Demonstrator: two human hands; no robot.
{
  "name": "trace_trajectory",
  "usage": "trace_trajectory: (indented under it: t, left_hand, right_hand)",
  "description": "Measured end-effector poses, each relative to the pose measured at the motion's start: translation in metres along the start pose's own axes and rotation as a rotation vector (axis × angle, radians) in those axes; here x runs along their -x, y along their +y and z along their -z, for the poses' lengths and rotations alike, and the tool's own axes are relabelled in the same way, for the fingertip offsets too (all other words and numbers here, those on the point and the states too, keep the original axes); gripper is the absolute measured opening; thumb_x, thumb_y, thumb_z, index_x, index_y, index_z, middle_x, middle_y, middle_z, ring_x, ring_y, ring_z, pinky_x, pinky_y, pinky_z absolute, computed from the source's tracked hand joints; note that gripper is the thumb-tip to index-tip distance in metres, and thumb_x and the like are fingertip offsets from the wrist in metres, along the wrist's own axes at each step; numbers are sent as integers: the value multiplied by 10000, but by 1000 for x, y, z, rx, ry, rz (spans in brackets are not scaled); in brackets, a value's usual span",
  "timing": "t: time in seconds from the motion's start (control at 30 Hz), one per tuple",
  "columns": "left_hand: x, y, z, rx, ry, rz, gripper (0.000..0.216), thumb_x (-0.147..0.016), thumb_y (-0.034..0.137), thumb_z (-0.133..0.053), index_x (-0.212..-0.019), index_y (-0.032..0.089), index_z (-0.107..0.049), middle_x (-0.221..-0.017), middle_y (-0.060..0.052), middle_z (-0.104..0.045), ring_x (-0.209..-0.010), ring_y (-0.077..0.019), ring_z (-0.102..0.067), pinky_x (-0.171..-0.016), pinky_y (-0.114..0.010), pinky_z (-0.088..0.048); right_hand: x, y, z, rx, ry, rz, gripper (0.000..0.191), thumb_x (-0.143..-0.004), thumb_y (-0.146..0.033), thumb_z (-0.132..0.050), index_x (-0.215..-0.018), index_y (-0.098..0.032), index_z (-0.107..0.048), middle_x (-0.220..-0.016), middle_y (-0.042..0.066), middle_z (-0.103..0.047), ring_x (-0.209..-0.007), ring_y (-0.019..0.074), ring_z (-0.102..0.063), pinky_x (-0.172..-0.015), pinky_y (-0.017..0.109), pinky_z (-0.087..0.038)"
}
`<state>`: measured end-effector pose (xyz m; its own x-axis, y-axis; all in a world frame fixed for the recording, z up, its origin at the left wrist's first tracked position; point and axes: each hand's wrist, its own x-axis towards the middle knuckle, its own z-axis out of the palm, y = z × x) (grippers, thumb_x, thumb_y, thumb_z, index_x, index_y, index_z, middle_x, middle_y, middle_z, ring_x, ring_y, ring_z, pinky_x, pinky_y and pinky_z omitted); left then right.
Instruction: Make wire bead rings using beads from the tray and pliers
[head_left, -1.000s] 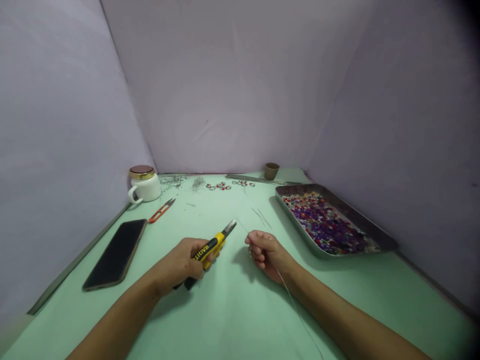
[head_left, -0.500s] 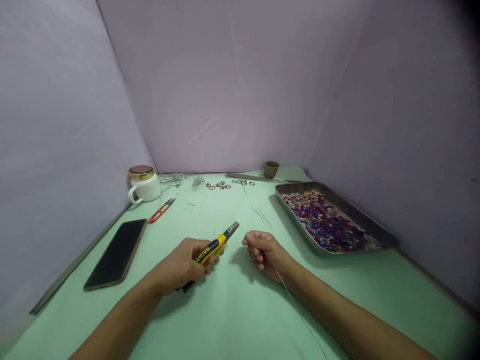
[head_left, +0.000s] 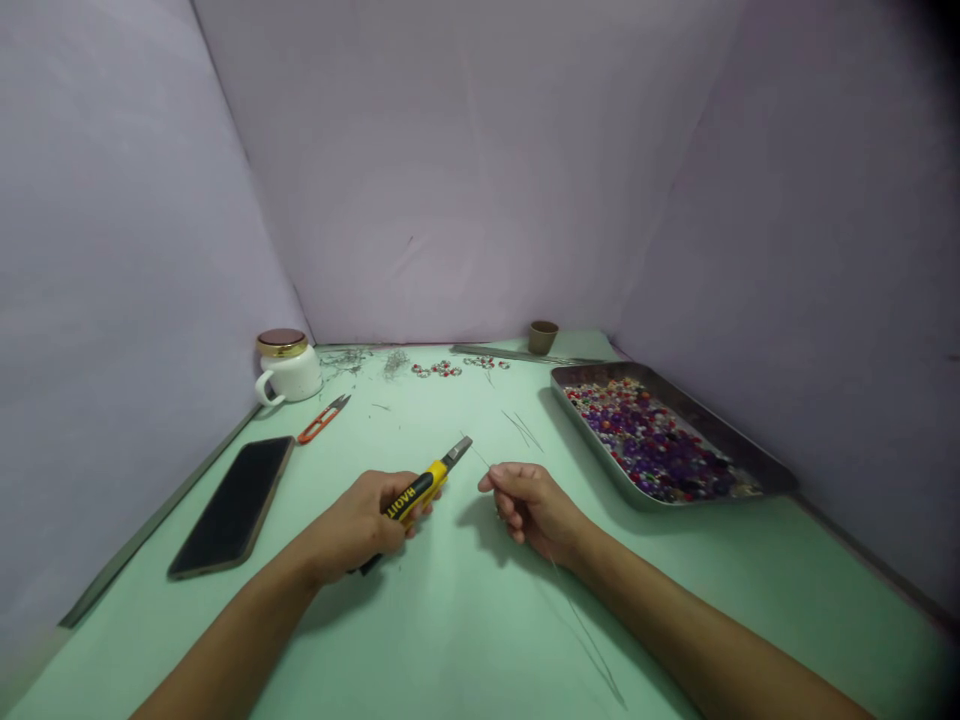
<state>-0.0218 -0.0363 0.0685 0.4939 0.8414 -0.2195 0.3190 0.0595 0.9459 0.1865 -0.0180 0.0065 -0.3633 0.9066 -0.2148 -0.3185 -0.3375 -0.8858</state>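
Observation:
My left hand [head_left: 367, 525] is wrapped round yellow-and-black pliers [head_left: 421, 490], whose metal jaws point up and to the right. To their right, my right hand [head_left: 531, 505] pinches a thin wire [head_left: 589, 632] between thumb and fingertips. A short end of that wire reaches up-left from the pinch to the pliers' tip; whether the jaws grip it is too fine to tell. The long end trails below my right wrist toward the front. Something small and beaded seems tucked in the curled right fingers, mostly hidden.
Right of my hands stands a metal tray [head_left: 611, 468] of mixed beads. Beaded rings [head_left: 442, 369], wire scraps [head_left: 395, 362] and a small brown cup [head_left: 543, 338] lie farther back. On the left are a phone [head_left: 234, 508], orange thread snips [head_left: 321, 421] and a lidded white mug [head_left: 292, 375].
The pliers and my left hand have shifted slightly left and up. My right hand stays nearly in place, while the wire's trailing end has swung a little left.

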Motion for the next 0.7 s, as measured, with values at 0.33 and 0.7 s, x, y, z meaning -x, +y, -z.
trace_trajectory:
  t: [0.33, 0.7]
  left_hand:
    - [0, -1, -5, -2, -64, 10, 187, -462, 54, -391, -610, 168, -397, -618, 38, -390, -571, -88, -313, -513, -224, -223]
    - [2, 2, 2, -88, 46, 30, 192, -490, 54, -402, -642, 159, -455, -634, 41, -434, -583, -91, -375, -519, -217, -269]
  right_hand:
    - [0, 1, -1, 10, 53, 24, 240, -676, -371, -625, -681, -132, -599, -379, -81, -388, -310, 34, -278, -254, 145, -232]
    - [0, 2, -3, 57, 70, 25, 275, -678, -392, -607, -732, -123, -608, -428, -61, -457, -313, 33, -340, -275, 150, -297]
